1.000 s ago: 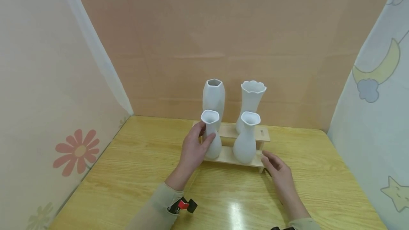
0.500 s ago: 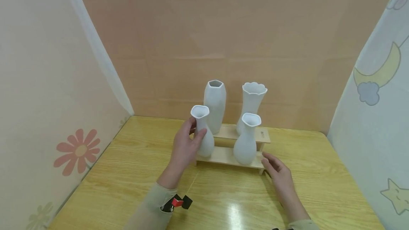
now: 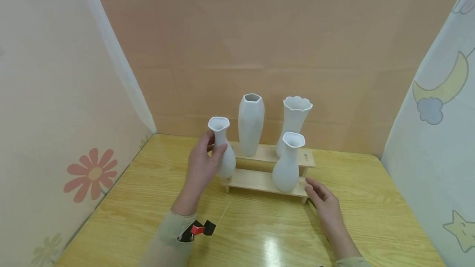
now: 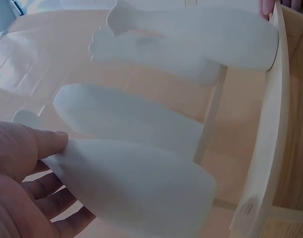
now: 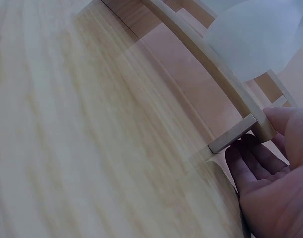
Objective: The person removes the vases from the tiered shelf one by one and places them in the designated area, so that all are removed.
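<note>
My left hand [image 3: 199, 164] grips a white vase [image 3: 226, 162] with a flared rim, thumb and fingers round its narrow neck. The vase tilts a little and hangs over the left end of the two-tier wooden stand [image 3: 252, 179]; in the left wrist view its base is apart from the lower board [image 4: 268, 134]. At the other end of that board, my right hand [image 3: 327, 205] holds the corner, thumb on the edge and fingers by the leg [image 5: 233, 134]. A similar white vase [image 3: 285, 172] stands on the lower tier's right side.
On the upper tier stand a tall faceted vase [image 3: 251, 129] at left and a scallop-rimmed vase [image 3: 295, 120] at right. The wooden table [image 3: 156, 193] is bounded by a back curtain [image 3: 208, 52] and printed side curtains.
My left hand has carried the vase leftward and upward from the lower tier's left side. My right hand stays at the stand's right end.
</note>
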A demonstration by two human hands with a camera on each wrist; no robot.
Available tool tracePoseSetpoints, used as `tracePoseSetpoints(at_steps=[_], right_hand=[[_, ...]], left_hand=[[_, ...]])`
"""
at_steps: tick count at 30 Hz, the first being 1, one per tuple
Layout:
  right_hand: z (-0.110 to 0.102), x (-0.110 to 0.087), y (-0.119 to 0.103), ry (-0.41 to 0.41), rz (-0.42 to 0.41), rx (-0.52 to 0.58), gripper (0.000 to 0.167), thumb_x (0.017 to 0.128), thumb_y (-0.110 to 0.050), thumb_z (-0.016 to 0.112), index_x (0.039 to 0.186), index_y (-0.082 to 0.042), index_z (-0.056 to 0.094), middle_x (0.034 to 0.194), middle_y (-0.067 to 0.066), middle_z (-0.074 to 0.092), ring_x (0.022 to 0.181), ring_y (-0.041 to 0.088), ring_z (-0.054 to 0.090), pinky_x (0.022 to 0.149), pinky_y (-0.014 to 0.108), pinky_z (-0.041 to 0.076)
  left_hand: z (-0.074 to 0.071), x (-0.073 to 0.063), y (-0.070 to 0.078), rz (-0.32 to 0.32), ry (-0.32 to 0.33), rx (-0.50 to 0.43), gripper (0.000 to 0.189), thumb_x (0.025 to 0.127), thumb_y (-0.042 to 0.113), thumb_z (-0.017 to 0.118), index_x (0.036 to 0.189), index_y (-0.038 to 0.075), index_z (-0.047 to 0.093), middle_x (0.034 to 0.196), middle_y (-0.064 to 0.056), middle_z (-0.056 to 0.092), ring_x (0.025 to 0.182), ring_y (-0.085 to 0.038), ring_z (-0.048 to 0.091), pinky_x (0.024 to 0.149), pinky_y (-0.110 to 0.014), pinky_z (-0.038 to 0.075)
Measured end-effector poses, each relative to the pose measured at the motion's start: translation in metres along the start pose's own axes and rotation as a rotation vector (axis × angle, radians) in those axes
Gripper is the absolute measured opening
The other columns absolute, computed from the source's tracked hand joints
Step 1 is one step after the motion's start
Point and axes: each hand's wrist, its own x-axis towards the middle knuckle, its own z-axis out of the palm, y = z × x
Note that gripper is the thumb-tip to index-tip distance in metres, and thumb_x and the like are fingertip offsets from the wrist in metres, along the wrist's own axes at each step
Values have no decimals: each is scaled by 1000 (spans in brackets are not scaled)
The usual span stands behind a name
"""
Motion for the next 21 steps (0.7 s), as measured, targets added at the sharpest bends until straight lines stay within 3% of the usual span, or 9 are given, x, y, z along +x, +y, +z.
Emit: tracePoseSetpoints(at_steps=[4, 6, 15, 21], right_hand=[[0, 0, 0, 3, -3, 5, 66, 113, -51, 61, 167, -16, 48, 173, 3, 40, 160, 25, 32, 111, 14, 41], [0, -1, -1, 4, -5, 6, 66, 113, -51, 61, 167, -15, 48, 173, 3, 39, 160, 25, 32, 109, 12, 41], [-1, -2, -2, 2, -2, -16, 67, 112, -53, 60, 167, -16, 48, 173, 4, 39, 160, 26, 32, 118, 22, 41], [-1, -1, 0, 0, 1, -25, 67, 113, -52, 60, 167, -17, 47, 173, 4, 39, 161, 27, 31, 126, 38, 37]], left_hand=[[-6, 4, -5, -12, 30, 6, 52, 106, 17, 78, 152, 4, 57, 139, -18, 69, 128, -38, 67, 109, -60, 55], [-10, 6, -8, -7, 43, 9, 52, 106, 17, 78, 152, 4, 57, 137, -19, 69, 128, -38, 67, 109, -60, 56], [-24, 11, -17, 2, 125, 11, 49, 106, 15, 77, 149, 2, 59, 135, -21, 70, 126, -39, 68, 109, -57, 55], [-26, 14, -29, 24, 158, 29, 48, 107, 15, 76, 149, 0, 58, 139, -22, 68, 131, -40, 66, 110, -59, 54]])
